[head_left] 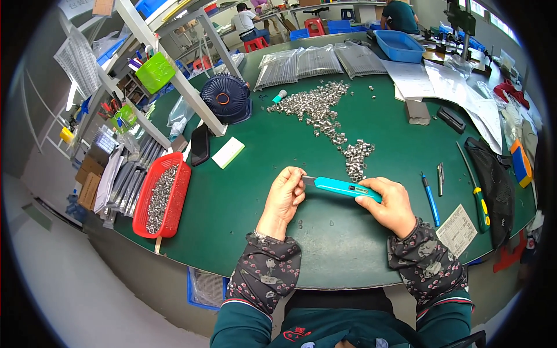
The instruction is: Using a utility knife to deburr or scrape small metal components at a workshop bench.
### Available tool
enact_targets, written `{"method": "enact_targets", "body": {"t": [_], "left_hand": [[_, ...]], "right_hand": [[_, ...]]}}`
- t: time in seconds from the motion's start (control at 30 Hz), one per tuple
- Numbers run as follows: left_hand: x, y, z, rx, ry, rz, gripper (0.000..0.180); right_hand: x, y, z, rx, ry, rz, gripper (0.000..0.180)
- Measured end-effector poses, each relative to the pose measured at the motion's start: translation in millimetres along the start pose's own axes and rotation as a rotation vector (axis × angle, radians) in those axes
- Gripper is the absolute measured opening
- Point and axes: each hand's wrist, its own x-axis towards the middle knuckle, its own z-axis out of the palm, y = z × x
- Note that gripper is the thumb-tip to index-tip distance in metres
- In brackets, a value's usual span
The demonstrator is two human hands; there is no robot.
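Observation:
Over the near middle of the green table, my right hand grips a teal utility knife by its handle. The knife's blade is out and points left, its tip at the fingers of my left hand. Those fingers are pinched together; whatever is between them is too small or hidden to name. Just beyond the knife lies a cluster of small silver metal rings, trailing back to a larger heap of rings.
A red basket of small metal parts stands left, near a phone and dark fan. At the right lie a blue pen, a screwdriver and a paper slip. Bagged tubes and a blue bin line the back.

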Motion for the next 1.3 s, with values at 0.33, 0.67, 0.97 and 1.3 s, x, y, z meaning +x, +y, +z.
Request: {"method": "enact_targets", "body": {"t": [0.33, 0.67, 0.97, 1.3], "left_hand": [[-1, 2, 8, 0.021, 0.080, -0.049, 0.021], [-3, 4, 7, 0.048, 0.095, -0.093, 0.029], [-5, 10, 8, -0.036, 0.161, -0.033, 0.026], [-4, 12, 5, -0.009, 0.138, 0.035, 0.015]], "right_hand": [[-3, -5, 0, -0.205, 0.161, -0.189, 0.026], [-1, -6, 0, -0.193, 0.217, -0.265, 0.028], [-1, -11, -2, -0.315, 0.201, -0.257, 0.032], [-1, -7, -2, -0.229, 0.147, -0.179, 0.026]]}}
